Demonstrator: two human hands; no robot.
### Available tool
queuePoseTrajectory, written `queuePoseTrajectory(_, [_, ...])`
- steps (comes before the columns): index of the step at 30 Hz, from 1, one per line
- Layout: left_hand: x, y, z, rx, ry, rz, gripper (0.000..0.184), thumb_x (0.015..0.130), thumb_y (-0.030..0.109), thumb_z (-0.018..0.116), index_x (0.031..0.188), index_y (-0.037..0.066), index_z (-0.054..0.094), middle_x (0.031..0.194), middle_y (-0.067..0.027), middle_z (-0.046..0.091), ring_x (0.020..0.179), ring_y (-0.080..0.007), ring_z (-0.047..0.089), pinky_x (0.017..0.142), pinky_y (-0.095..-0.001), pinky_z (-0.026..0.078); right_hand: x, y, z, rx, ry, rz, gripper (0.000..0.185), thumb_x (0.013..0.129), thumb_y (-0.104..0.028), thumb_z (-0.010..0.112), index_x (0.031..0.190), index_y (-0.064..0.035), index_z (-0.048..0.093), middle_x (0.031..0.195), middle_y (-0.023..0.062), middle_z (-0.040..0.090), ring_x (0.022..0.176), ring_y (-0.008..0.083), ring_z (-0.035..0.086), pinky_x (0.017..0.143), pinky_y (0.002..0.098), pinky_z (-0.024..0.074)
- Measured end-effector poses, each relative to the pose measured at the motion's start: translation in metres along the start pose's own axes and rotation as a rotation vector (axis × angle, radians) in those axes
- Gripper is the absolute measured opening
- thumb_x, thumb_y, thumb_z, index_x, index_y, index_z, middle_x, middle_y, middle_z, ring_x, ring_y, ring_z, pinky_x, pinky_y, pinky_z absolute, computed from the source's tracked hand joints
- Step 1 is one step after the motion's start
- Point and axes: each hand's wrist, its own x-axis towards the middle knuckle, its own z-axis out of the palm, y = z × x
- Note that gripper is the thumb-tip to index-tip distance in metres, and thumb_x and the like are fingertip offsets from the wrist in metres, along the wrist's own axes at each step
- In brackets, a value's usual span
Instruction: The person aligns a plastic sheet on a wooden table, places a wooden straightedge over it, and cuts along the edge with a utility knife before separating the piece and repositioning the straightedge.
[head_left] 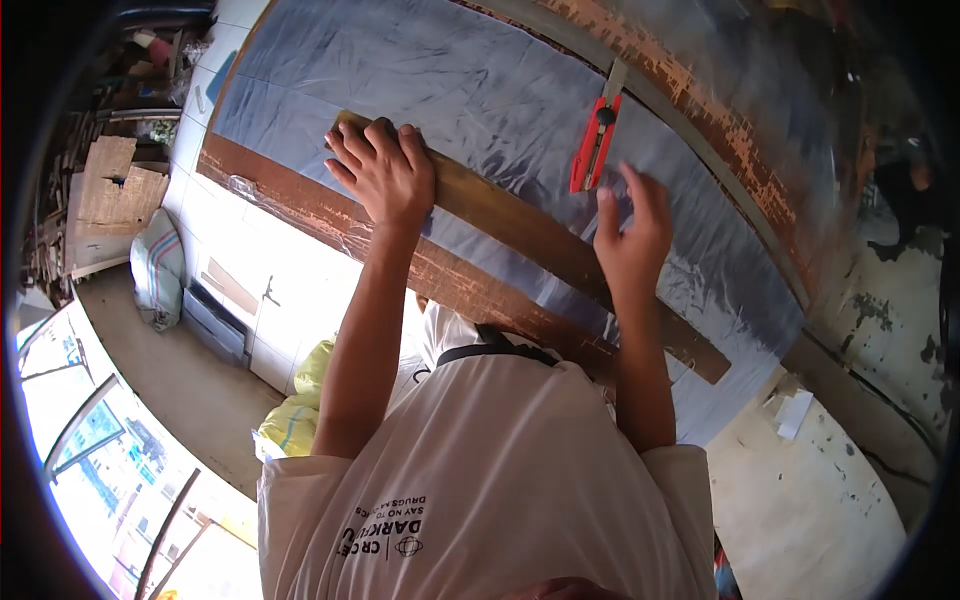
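The wrinkled blue-grey sheet (330,60) spreads over a brown board (470,285), its left edge at 10 o'clock and its far-right corner running down to 4 o'clock, where a pale, chipped surface (810,460) begins past it. A narrow grey strip (715,160) borders the sheet from 12 round to 3 o'clock. The widest room for moving is over the sheet at 12 o'clock, between the left hand (385,180) and the red cutter (597,142); towards the body, at 6 o'clock, the board's near edge comes close to the shirt (500,470). A long wooden slat (510,215) slants across the sheet from 11 to 4 o'clock. The left hand lies on the slat's upper-left end, palm down, fingers spread and pressed over it rather than closed round it. The right hand (637,225) is released, thumb and forefinger parted, grasping nothing, just beside the lower end of the cutter, which lies on the sheet at 1 o'clock with its blade towards 12. Whether the right hand touches the slat beneath it, I cannot tell.
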Motion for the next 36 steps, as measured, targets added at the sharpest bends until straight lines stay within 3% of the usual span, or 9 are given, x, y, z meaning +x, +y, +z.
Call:
queuePoseTrajectory(1, [0.0,0.0,0.0,-0.014,0.012,0.009,0.048,0.101,0.041,0.045,0.126,0.002,0.055,0.151,-0.0326,0.035,0.147,-0.0548,0.02,0.116,-0.0706,0.014,0.019,-0.004,0.003,0.006,0.005,-0.018,0.041,0.087,-0.027,0.076,0.122,-0.0073,0.067,0.11,0.0156,0.064,0.102,0.0355,0.064,0.084,0.0472,0.0517])
queuePoseTrajectory(3, [0.001,0.002,-0.003,-0.019,-0.004,-0.004,0.049,0.099,0.038,0.045,0.13,0.0,0.054,0.153,-0.0317,0.035,0.149,-0.0532,0.019,0.117,-0.0692,0.012,0.052,-0.017,0.007,-0.175,-0.086,0.191,0.05,0.086,-0.031,0.077,0.126,-0.0071,0.06,0.11,0.0162,0.065,0.103,0.0351,0.067,0.082,0.0466,0.0553])
queuePoseTrajectory(8, [0.001,0.001,0.0,-0.004,0.019,-0.034,0.058,0.098,0.035,0.045,0.139,-0.006,0.046,0.156,-0.0303,0.033,0.151,-0.0492,0.018,0.12,-0.0653,0.01,0.082,-0.02,0.022,-0.346,-0.295,0.279,0.052,0.086,-0.035,0.076,0.123,-0.0058,0.054,0.111,0.0162,0.067,0.101,0.0369,0.07,0.082,0.0475,0.0581])
queuePoseTrajectory(14, [0.0,0.003,-0.001,-0.008,-0.004,-0.044,0.062,0.098,0.036,0.044,0.143,-0.008,0.041,0.157,-0.0294,0.031,0.152,-0.0476,0.016,0.121,-0.0641,0.009,0.082,-0.004,0.023,-0.28,-0.391,0.358,0.041,0.088,-0.023,0.069,0.117,0.0007,0.053,0.104,0.0223,0.07,0.096,0.0403,0.07,0.082,0.0475,0.0566])
queuePoseTrajectory(20, [0.0,0.006,-0.006,-0.014,-0.032,-0.066,0.063,0.098,0.036,0.044,0.143,-0.008,0.041,0.159,-0.029,0.03,0.153,-0.0458,0.014,0.122,-0.0632,0.008,0.042,-0.027,0.013,0.206,-0.479,0.448,0.024,0.089,-0.013,0.065,0.103,0.0019,0.052,0.093,0.0271,0.069,0.087,0.0434,0.07,0.076,0.0504,0.0527])
queuePoseTrajectory(22, [0.0,0.006,-0.005,-0.004,-0.031,-0.063,0.063,0.098,0.036,0.044,0.143,-0.008,0.042,0.159,-0.0289,0.03,0.153,-0.0456,0.014,0.122,-0.0631,0.008,0.032,-0.057,0.007,0.221,-0.482,0.321,0.029,0.087,-0.017,0.071,0.102,0.0009,0.054,0.088,0.0247,0.07,0.084,0.0412,0.071,0.073,0.0482,0.0536])
queuePoseTrajectory(25, [0.002,0.006,-0.006,0.01,-0.029,-0.06,0.062,0.098,0.036,0.045,0.142,-0.008,0.043,0.159,-0.0286,0.03,0.154,-0.0452,0.013,0.122,-0.063,0.008,0.018,-0.073,0.025,0.153,-0.505,0.426,0.04,0.079,-0.028,0.084,0.097,-0.001,0.06,0.087,0.0204,0.072,0.083,0.039,0.072,0.073,0.0457,0.0549])
queuePoseTrajectory(29, [0.001,0.006,-0.008,0.028,-0.044,-0.06,0.062,0.097,0.035,0.048,0.142,-0.007,0.044,0.159,-0.0283,0.031,0.154,-0.045,0.014,0.122,-0.0642,0.008,0.013,-0.08,0.037,-0.003,-0.486,0.44,0.048,0.069,-0.035,0.09,0.091,-0.0018,0.065,0.084,0.0179,0.072,0.08,0.0383,0.072,0.073,0.0455,0.0551])
queuePoseTrajectory(36, [0.002,0.004,-0.008,0.034,-0.024,-0.041,0.062,0.097,0.038,0.049,0.14,-0.007,0.048,0.159,-0.0278,0.032,0.154,-0.0451,0.014,0.122,-0.0646,0.009,0.009,-0.076,0.043,-0.022,-0.462,0.474,0.047,0.066,-0.035,0.093,0.088,-0.002,0.067,0.084,0.0163,0.072,0.078,0.0364,0.071,0.071,0.0445,0.0541])
